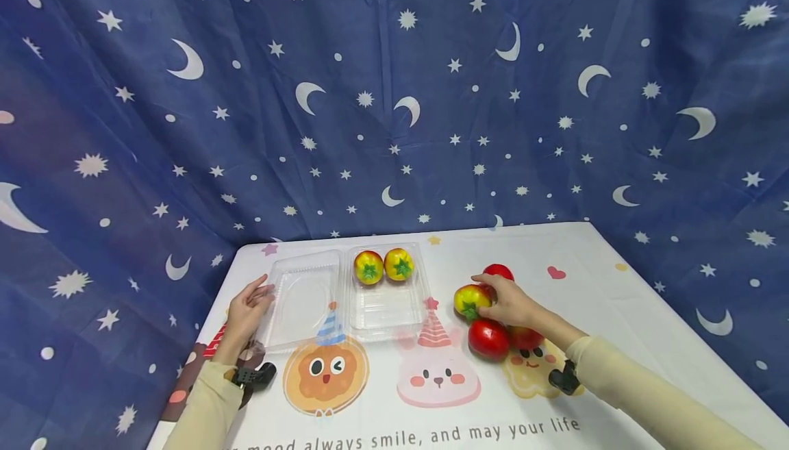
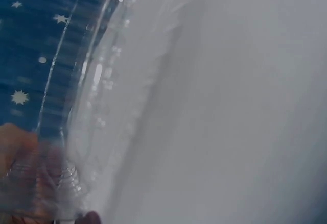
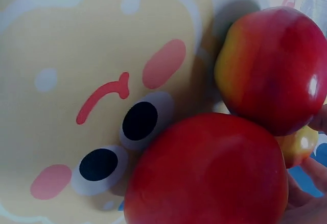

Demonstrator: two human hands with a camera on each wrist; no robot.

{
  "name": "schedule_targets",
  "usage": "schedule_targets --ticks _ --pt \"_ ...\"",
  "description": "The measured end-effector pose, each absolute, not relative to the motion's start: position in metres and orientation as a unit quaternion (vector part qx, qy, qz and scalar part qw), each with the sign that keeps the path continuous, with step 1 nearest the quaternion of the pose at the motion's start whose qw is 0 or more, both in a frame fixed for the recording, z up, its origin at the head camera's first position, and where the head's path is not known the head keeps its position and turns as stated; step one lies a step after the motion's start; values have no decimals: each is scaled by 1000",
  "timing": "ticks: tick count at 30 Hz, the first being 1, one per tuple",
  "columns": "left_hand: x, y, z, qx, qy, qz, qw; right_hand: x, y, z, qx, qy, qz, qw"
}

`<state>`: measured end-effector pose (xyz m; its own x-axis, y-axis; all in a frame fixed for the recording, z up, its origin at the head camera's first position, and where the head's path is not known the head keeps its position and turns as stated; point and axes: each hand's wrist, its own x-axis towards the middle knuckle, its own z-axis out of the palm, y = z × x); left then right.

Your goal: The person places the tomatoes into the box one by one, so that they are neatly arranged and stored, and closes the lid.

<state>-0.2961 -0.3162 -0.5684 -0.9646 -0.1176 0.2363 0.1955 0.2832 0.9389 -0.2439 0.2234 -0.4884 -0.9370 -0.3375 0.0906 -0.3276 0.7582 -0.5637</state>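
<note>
My right hand (image 1: 510, 301) holds a yellow-and-red fruit (image 1: 470, 299) with a green leafy cap, fingers on its far side and thumb on its near side. In the right wrist view the fingers (image 3: 311, 180) rest against a yellow fruit (image 3: 300, 145), partly hidden behind a glossy red one (image 3: 276, 71). My left hand (image 1: 249, 306) lies at the left edge of a clear plastic clamshell box (image 1: 383, 309), its fingers loosely bent beside the opened lid (image 1: 302, 299). Through the clear plastic, the left wrist view shows part of this hand (image 2: 43, 183).
Two yellow-and-red fruits (image 1: 368, 268) sit in the far end of the box, leaf caps facing me. Around the right hand lie more red fruits (image 1: 489, 339). A white cloth (image 1: 345, 429) with cartoon prints covers the table; a blue star-and-moon curtain (image 1: 394, 94) hangs behind.
</note>
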Motion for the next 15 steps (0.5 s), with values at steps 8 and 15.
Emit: schedule_targets --ticks 8,15 --pt "-298 -315 -568 -25 -791 -597 131 -250 223 -480 -162 938 -306 -22" --pt "-297 -317 -568 -19 -786 -604 134 -254 216 -469 -157 936 -315 -24"
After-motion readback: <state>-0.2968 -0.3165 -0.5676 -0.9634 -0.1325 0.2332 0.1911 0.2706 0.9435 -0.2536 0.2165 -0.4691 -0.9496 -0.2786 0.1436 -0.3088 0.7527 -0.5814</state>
